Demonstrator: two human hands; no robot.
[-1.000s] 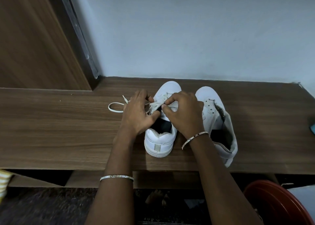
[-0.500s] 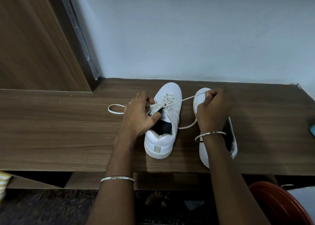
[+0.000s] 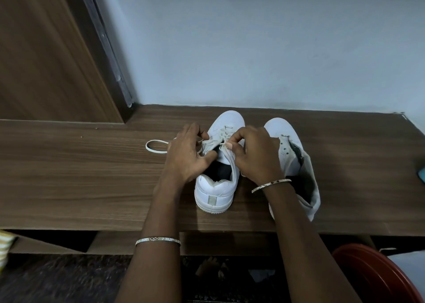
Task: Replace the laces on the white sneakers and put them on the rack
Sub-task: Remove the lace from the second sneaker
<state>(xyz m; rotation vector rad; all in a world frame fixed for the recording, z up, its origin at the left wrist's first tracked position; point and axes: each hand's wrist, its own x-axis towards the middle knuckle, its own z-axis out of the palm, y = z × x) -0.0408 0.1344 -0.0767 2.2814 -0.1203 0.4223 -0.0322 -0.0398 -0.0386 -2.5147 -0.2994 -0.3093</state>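
Two white sneakers stand side by side on the wooden shelf top [image 3: 80, 183], toes toward the wall. The left sneaker [image 3: 216, 187] carries a white lace [image 3: 153, 150] through its eyelets; one end loops out on the wood to the left. My left hand [image 3: 186, 155] grips the sneaker's left side at the eyelets, thumb at the opening. My right hand [image 3: 255, 155] pinches the lace over the tongue. The right sneaker [image 3: 289, 155] has no lace and its upper gapes open, partly behind my right wrist.
A pale wall rises behind the shelf, and a wooden door panel [image 3: 46, 50] with a dark frame stands at the left. A red round tub [image 3: 377, 277] sits at the lower right under the shelf edge. A teal object [image 3: 422, 176] peeks in at the right edge.
My right hand pulled the lace out to the right over the other sneaker, then came back to the left sneaker's eyelets. My left hand stayed on the sneaker.
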